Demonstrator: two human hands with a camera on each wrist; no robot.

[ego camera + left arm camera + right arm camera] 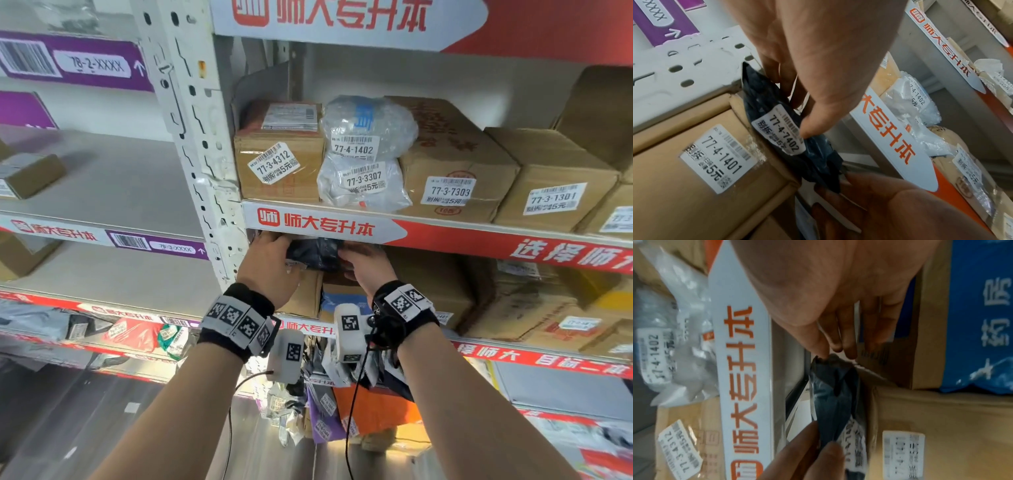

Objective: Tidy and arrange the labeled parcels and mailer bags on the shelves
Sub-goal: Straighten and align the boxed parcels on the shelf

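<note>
A black mailer bag (315,253) labelled 77-4-7402 lies on top of the cardboard box 77-4-1401 (694,162), just under the red-and-white shelf edge (325,222). My left hand (274,253) grips its left end. In the left wrist view the left hand (797,105) has its thumb (813,123) on the bag's (818,159) label and its fingers behind it. My right hand (359,260) pinches the other end; in the right wrist view the right hand's (836,352) fingertips meet on the bag's (830,394) crumpled corner. The bag's rear part is hidden under the shelf.
The shelf above carries box 77-3-4312 (279,164), clear bags 77-4-1402 (366,126) and 77-3-3307 (363,185), and box 77-3-7303 (455,164). A white perforated post (191,137) stands just left of my hands. A blue-printed box (978,321) sits right of the bag.
</note>
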